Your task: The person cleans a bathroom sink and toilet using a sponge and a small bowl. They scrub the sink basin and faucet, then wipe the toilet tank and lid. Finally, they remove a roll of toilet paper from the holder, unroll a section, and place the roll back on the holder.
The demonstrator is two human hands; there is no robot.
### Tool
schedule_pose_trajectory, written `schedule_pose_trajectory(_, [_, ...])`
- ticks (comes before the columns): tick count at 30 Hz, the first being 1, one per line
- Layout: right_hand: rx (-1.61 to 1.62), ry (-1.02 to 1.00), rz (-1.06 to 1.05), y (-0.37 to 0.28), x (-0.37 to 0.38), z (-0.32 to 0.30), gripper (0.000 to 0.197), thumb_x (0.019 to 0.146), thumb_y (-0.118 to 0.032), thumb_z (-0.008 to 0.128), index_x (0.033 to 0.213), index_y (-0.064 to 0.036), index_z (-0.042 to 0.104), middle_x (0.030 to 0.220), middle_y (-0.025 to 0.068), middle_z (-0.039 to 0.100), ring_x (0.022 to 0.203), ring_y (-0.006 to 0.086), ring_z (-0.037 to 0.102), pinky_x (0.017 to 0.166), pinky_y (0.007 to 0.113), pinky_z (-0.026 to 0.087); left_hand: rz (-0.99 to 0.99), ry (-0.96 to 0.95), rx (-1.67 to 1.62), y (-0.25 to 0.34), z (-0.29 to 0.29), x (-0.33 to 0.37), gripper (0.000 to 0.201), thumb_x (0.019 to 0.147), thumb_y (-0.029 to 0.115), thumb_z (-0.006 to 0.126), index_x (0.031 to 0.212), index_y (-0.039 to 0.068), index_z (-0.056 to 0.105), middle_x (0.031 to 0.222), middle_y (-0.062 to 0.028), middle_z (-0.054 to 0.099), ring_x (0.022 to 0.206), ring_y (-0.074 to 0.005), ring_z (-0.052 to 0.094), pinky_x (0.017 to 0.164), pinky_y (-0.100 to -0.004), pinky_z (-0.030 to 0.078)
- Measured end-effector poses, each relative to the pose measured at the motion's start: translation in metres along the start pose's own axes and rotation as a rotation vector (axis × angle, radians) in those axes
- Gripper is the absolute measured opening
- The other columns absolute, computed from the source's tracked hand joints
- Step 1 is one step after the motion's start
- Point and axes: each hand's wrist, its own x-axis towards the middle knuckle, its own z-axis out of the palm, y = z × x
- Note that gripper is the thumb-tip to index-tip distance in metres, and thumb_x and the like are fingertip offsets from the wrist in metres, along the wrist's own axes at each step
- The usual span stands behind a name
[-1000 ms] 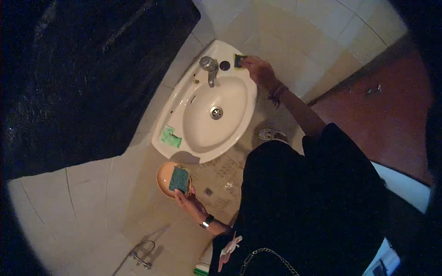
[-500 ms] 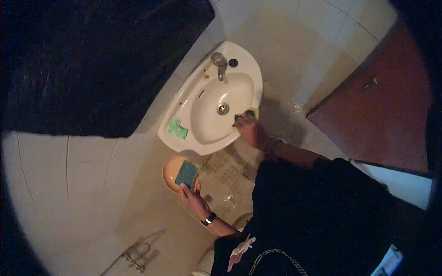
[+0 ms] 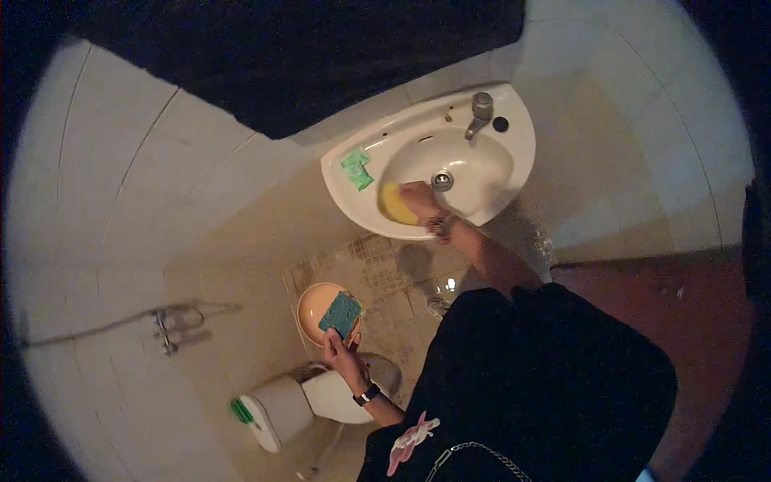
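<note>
My right hand (image 3: 418, 199) is closed on a yellow sponge (image 3: 393, 206), pressed against the left inner wall of the white washbasin (image 3: 345, 201). Its wrist crosses the basin's front rim. Lower and to the left, my left hand (image 3: 344, 353) is closed round a peach-coloured bowl (image 3: 313, 309) and a dark green scouring pad (image 3: 340, 312). The pad lies over the bowl's right part, with my thumb against its lower edge. Fingers under the bowl are mostly hidden.
On the basin's left ledge lies a crumpled green wrapper (image 3: 356, 169); the tap (image 3: 480, 115) stands at its back right. A toilet (image 3: 277, 410) with a green brush (image 3: 241, 410) on it is at lower left. Dark cloth (image 3: 321, 64) hangs above, and a reddish door (image 3: 626, 301) stands at right.
My right hand has moved with the sponge from the basin's front right rim to the left inside of the bowl of the sink. My left hand keeps its hold; the view has turned.
</note>
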Motion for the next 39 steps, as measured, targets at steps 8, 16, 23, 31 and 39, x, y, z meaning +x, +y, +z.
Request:
schedule_pose_trajectory(8, [0.276,-0.140,-0.170,-0.017,-0.050,-0.245,0.032,0.091,-0.027,0.053,0.110,-0.0014,0.058,0.105,0.0060,0.060,0.095,0.0161,0.056,0.086,0.030,0.045,-0.077,0.175,-0.056,-0.008,0.029,-0.064,0.027,0.094,0.031,0.053,0.096,0.004,0.055,0.095,-0.0034,0.053,0.081,-0.0125,0.054,0.063,-0.0283,0.052])
schedule_pose_trajectory(16, [0.494,0.228,0.223,-0.027,-0.040,-0.350,0.044,0.090,-0.028,0.055,0.124,-0.0001,0.046,0.117,0.0093,0.056,0.108,0.0178,0.053,0.092,0.031,0.042,-0.148,0.262,-0.136,-0.012,0.048,-0.096,0.027,0.094,0.031,0.052,0.098,0.005,0.057,0.097,-0.0034,0.055,0.082,-0.0122,0.056,0.065,-0.0297,0.054])
schedule_pose_trajectory(23, [0.125,-0.341,-0.502,-0.075,-0.004,-0.164,0.035,0.086,-0.026,0.060,0.114,-0.0058,0.053,0.102,0.0125,0.065,0.095,0.0266,0.062,0.085,0.038,0.048,-0.110,0.331,-0.103,-0.015,0.051,-0.104,0.029,0.093,0.033,0.052,0.098,0.005,0.058,0.099,-0.0035,0.055,0.083,-0.0126,0.057,0.064,-0.0298,0.055])
schedule_pose_trajectory(31, [-0.218,-0.508,-0.953,-0.119,0.100,0.054,0.033,0.081,-0.003,0.051,0.114,-0.0053,0.057,0.098,0.0184,0.064,0.090,0.0351,0.062,0.082,0.040,0.050,-0.076,0.439,-0.069,-0.008,0.066,-0.108,0.031,0.093,0.033,0.053,0.099,0.003,0.058,0.092,-0.0032,0.054,0.080,-0.0123,0.057,0.063,-0.0296,0.055])
schedule_pose_trajectory(39, [-0.396,-0.706,-1.103,-0.024,0.042,0.045,0.038,0.078,0.001,0.047,0.115,-0.0050,0.057,0.130,0.0148,0.049,0.122,0.0313,0.045,0.097,0.042,0.043,-0.180,0.556,-0.138,-0.044,0.044,-0.113,0.028,0.092,0.031,0.055,0.094,0.003,0.060,0.088,-0.0016,0.052,0.079,-0.0127,0.057,0.064,-0.0298,0.056])
